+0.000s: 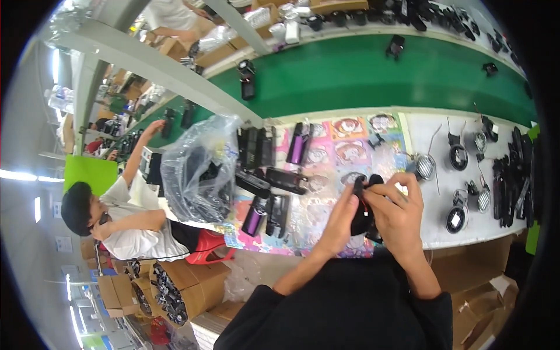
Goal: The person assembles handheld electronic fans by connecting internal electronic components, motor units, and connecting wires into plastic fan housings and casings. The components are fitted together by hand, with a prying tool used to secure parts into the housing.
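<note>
Left hand (340, 226) and right hand (401, 214) meet on one small black part (359, 223), held up just over the near edge of the surface (433, 217), in front of the person's black top (350, 291). To do this bit well, I think the left hand should be the one that holds firm, so the part does not roll or tip. The right hand can then do the tiny work with just the tips of its fingers. A thin red wire (365, 206) shows between the hands, so it seems wise to go slowly and not tug or pinch it. It would also help to turn the part a little, so the fingers do not hide the spot. Now for how the hands look. The left hand is closed on the left side of the black part, with its thumb lying along it. The right hand is bent over from the other side, its knuckles up high and its fingers close together, clamped on the same part near the top. I cannot tell just which little bit those fingertips pinch, because they cover it. Under and around the hands is a bright picture sheet (350, 153). A round silver part (426, 167) lies near the right hand, and a purple and black piece (254, 217) lies well to the left.
</note>
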Demonstrator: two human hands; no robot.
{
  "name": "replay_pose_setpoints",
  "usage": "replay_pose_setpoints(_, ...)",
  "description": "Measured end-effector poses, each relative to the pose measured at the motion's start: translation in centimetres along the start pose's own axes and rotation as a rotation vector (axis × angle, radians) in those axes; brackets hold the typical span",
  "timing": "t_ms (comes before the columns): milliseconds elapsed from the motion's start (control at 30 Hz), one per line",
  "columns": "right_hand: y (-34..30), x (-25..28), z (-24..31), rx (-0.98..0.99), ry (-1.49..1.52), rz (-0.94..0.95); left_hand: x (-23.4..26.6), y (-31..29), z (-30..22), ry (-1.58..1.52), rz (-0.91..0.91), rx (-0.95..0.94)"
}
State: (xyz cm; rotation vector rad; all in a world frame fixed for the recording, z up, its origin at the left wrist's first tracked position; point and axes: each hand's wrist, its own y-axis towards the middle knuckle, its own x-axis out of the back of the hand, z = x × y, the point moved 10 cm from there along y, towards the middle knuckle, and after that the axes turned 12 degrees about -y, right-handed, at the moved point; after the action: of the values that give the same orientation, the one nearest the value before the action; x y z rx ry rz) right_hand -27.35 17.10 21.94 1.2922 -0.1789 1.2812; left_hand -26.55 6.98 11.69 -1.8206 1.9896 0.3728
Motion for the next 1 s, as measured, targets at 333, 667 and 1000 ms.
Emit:
replay_pose_setpoints(333,-0.3,-1.0,0.3,-0.118,0.033,0.059,1.5,-0.4,2.9,-0.190,-0.079,0.094)
replay_pose_setpoints(667,-1.7,-0.9,3.3,0.020,0.101,0.206,5.2,-0.8,5.6,-0.308,-0.216,-0.093)
replay_pose_setpoints(1000,-2.5,-1.4,5.0,0.081,0.188,0.236,7.2,-7.5,3.5,-0.478,-0.403,-0.323)
